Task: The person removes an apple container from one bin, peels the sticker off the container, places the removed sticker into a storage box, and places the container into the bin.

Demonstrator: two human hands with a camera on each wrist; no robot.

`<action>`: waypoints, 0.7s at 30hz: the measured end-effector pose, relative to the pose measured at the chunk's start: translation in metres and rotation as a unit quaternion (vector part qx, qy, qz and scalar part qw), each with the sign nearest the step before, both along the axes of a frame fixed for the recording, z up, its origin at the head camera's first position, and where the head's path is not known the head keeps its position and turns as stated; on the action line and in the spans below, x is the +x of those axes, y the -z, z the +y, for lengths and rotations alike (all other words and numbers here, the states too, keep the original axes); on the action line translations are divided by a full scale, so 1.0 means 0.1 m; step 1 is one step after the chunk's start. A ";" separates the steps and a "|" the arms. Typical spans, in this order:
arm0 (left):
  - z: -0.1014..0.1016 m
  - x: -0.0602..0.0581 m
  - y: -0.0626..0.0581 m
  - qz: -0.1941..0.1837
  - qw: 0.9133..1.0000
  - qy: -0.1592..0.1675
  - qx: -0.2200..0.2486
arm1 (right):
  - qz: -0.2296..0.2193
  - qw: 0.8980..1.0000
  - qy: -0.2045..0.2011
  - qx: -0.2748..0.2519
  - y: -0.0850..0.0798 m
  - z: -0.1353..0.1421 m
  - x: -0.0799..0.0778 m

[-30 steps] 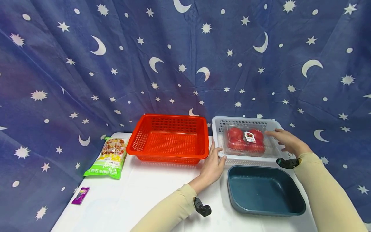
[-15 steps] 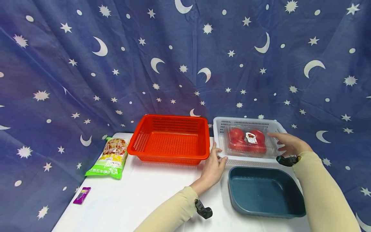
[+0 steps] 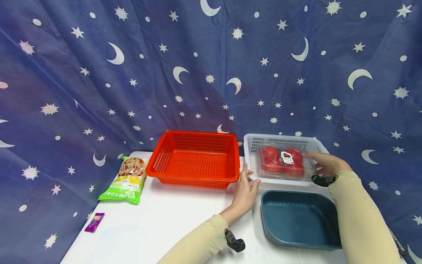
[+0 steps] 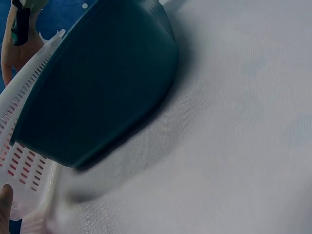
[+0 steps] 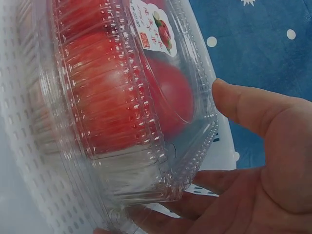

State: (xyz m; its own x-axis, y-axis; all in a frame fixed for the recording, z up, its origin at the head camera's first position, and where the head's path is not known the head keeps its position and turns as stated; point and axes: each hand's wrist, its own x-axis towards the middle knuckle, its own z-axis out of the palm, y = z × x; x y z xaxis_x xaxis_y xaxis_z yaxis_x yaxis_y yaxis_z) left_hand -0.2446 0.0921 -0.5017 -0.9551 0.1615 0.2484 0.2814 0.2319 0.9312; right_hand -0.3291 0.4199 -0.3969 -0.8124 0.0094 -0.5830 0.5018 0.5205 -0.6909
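Note:
In the head view, a white perforated basket (image 3: 280,137) holds a clear plastic box of tomatoes (image 3: 285,161) with a white label. The left hand (image 3: 244,196) holds the basket's front-left corner. Its thumb (image 4: 5,202) lies by the basket's front wall in the left wrist view. At the box's right end is the right hand (image 3: 329,164). Close up in the right wrist view, its fingers (image 5: 195,214) touch the lower end of the box, partly hidden by it. The right thumb (image 5: 239,102) is extended at the lid's edge, spread away from those fingers.
A dark teal tub (image 3: 298,220) stands right in front of the white basket. To the left is a red perforated basket (image 3: 194,179). A green-and-yellow food bag (image 3: 126,181) and a small purple packet (image 3: 94,222) lie farther left. A starry curtain (image 3: 197,66) hangs behind the table.
The right hand has moved slightly toward the box and lower. Its forearm has swung left, covering more of the tub's right end. The left hand stays at the basket's corner.

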 end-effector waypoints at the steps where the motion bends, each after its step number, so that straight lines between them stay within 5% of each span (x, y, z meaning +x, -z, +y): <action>1: 0.00 0.00 0.00 -0.001 1.000 0.005 0.011 | -0.001 1.000 0.002 -0.003 0.01 0.00 -0.01; 13: 0.00 -0.01 0.04 -0.006 0.997 0.028 0.070 | 0.004 1.000 0.013 -0.017 0.06 -0.01 -0.06; 21: 0.00 -0.01 0.05 -0.007 0.998 0.029 0.062 | 0.010 1.000 0.018 0.007 0.06 -0.03 -0.05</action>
State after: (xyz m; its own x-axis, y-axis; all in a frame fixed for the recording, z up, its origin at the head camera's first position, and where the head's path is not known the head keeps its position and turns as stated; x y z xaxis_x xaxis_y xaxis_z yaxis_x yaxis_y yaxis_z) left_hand -0.2453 0.0921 -0.5068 -0.9486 0.1849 0.2570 0.2781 0.0990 0.9554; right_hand -0.3339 0.4170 -0.4027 -0.8226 0.0470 -0.5667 0.5073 0.5111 -0.6939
